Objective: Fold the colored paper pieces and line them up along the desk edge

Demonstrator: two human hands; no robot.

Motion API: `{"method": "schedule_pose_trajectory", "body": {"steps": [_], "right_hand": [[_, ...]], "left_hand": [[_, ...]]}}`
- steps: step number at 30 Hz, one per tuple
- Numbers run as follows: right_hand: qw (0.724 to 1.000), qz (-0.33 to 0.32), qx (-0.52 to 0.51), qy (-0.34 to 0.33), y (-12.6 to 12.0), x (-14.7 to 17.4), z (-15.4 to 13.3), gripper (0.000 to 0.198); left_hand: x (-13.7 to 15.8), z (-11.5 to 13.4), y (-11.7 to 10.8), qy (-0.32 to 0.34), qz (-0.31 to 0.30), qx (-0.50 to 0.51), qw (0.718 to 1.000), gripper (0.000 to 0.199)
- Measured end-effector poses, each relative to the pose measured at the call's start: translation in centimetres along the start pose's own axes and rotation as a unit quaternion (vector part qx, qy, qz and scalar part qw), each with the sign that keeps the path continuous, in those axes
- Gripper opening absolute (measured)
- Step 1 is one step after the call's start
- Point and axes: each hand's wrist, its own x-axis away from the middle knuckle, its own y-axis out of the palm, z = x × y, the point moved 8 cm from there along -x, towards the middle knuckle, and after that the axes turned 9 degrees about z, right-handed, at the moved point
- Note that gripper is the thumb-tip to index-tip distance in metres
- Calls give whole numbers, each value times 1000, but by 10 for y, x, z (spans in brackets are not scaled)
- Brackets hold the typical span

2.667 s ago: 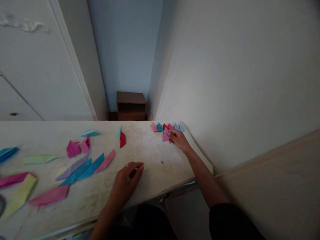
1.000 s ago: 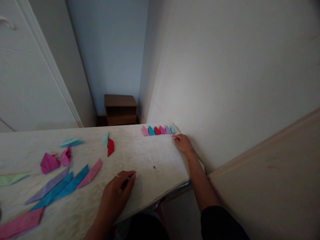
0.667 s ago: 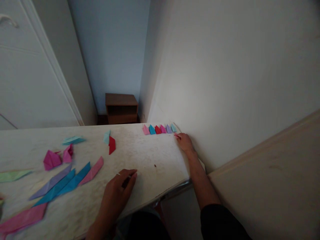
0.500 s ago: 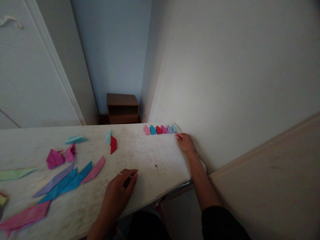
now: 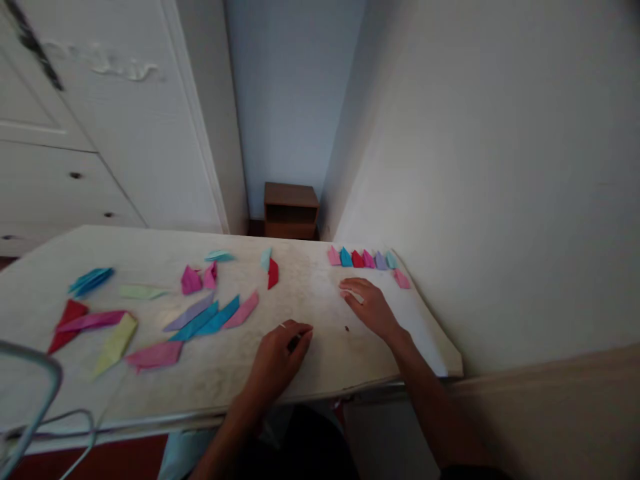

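Observation:
My right hand (image 5: 371,307) hovers over the white tabletop with thumb and fingers apart, holding nothing. To its right lies a pink folded paper piece (image 5: 401,279), just below the end of a row of small pointed folded papers. That row runs from a pink piece (image 5: 334,256) through a blue one (image 5: 346,257) to a pale aqua one (image 5: 391,259). My left hand (image 5: 280,353) rests near the front edge, fingers curled and thumb meeting the index finger; nothing shows between them. Nearest it is a pink folded strip (image 5: 241,311).
Left of my hands lie blue strips (image 5: 220,316), a lavender strip (image 5: 190,312), magenta folded pieces (image 5: 191,280) and a red strip (image 5: 273,273). A grey curved tube (image 5: 53,387) stands at the near left. Walls close in at the right; a brown cabinet (image 5: 291,195) stands beyond.
My right hand has let go of the pink piece and moved left, its fingers now apart. The piece stays below the row's end. My view has swung left.

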Motion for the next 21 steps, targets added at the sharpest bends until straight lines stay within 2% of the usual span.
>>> {"method": "schedule_pose_trajectory", "body": {"steps": [3, 6, 10, 12, 14, 17, 19, 21], "right_hand": [[991, -90, -90, -42, 39, 0, -35, 21], [974, -157, -145, -76, 65, 2, -55, 21], [967, -176, -152, -104, 77, 11, -64, 25], [967, -176, -146, -110, 77, 19, -66, 26], [967, -179, -142, -115, 76, 26, -67, 25], [966, -176, -141, -125, 75, 33, -68, 24], [965, -173, -140, -139, 77, 36, -69, 24], [964, -168, -137, -156, 78, 38, -71, 24]], "left_hand": [[3, 2, -3, -11, 8, 28, 1000, 24], [6, 3, -9, -26, 26, 63, 997, 23], [13, -9, -20, -101, 47, 168, 980, 24], [16, -19, -34, -139, 81, 216, 963, 25], [17, -30, -58, -157, 136, 224, 952, 26], [17, -45, -106, -150, 217, 185, 947, 26], [17, -57, -146, -133, 265, 128, 946, 28], [19, -68, -189, -113, 313, 16, 943, 28]]}}
